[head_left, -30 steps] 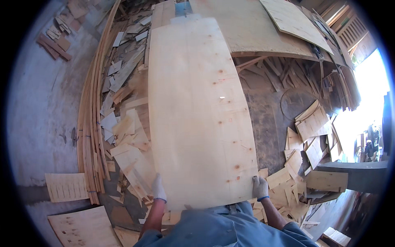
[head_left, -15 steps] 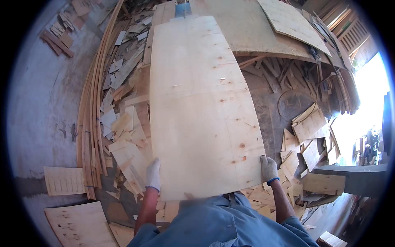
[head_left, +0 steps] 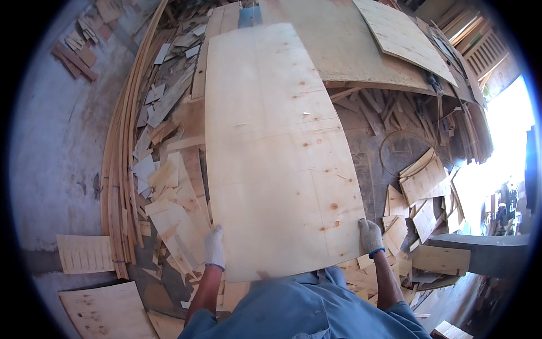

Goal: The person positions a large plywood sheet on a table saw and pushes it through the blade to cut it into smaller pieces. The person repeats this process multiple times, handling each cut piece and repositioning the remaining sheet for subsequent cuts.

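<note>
A large pale plywood sheet (head_left: pixel 276 164) with brown knots along its right half stretches away from my waist. At its near left edge, my left hand (head_left: pixel 214 248) in a white knitted glove is closed on the board. My right hand (head_left: pixel 370 236), gloved the same way with a blue cuff, grips the opposite edge. The fingers under the sheet are hidden on both sides. Its far end reaches the workbench top (head_left: pixel 316 42). A small white chip (head_left: pixel 306 113) lies on the sheet's surface.
Long thin wood strips (head_left: pixel 116 186) run along the left wall, beside heaped offcuts (head_left: pixel 169 181). Another plywood panel (head_left: pixel 403 39) lies on the bench at the far right. A thin looped cable (head_left: pixel 384 150) hangs below it. Scrap boards (head_left: pixel 423 181) litter the floor at right.
The view has shifted slightly, so the sheet and both hands appear a little lower. Both hands keep their grip on the plywood edges.
</note>
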Available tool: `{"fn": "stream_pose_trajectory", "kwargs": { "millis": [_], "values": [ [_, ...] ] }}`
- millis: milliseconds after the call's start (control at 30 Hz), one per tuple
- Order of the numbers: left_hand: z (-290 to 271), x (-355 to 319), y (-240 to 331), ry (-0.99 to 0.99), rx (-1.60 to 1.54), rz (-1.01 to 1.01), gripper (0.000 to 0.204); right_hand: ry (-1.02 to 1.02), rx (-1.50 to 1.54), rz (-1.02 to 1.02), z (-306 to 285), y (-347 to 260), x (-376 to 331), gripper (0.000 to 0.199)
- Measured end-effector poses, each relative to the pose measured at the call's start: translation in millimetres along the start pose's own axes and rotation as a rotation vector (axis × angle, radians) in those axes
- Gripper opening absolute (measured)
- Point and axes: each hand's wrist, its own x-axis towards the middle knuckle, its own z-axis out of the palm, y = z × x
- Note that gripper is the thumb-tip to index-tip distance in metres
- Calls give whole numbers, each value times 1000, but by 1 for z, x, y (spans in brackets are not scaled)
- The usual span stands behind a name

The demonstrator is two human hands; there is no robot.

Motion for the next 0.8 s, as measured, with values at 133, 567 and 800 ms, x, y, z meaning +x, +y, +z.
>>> {"fn": "stream_pose_trajectory", "kwargs": {
  "millis": [133, 567, 800],
  "values": [
    [0, 10, 2, -26, -17, 11, 42, -27, 59, 11, 0, -4, 8, 47],
    [22, -3, 1, 13, -183, -1, 34, -70, -141, -221, -5, 20, 23, 34],
    [3, 23, -28, 90, -98, -4, 28, -20, -18, -269, 9, 41, 25, 43]
  ]
}}
